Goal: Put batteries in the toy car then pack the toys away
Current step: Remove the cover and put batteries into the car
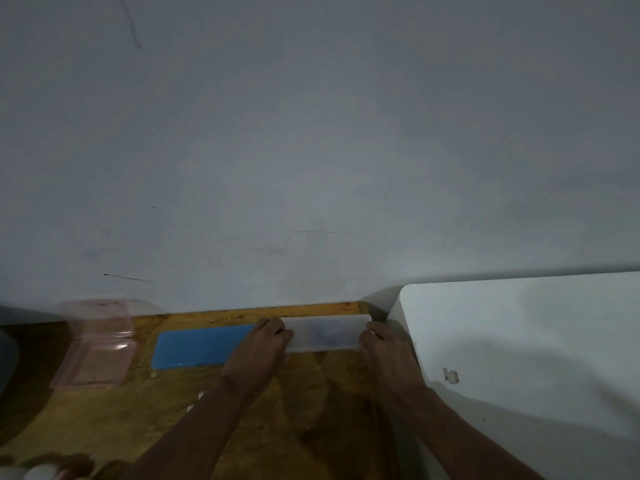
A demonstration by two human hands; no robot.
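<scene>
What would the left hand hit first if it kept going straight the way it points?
The box: the left hand grips its left end, fingers pointing away from the person. Past the box comes the wall, seemingly close behind, though depth is hard to judge.

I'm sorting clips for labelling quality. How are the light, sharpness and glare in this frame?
Head view: dim, flat light, mostly bare wall; head view is soft throughout, the pink clear case ghosted by blur, with one small glare spot on it; the translucent box gripped by left hand and right hand is hazy, contents unreadable.
</scene>
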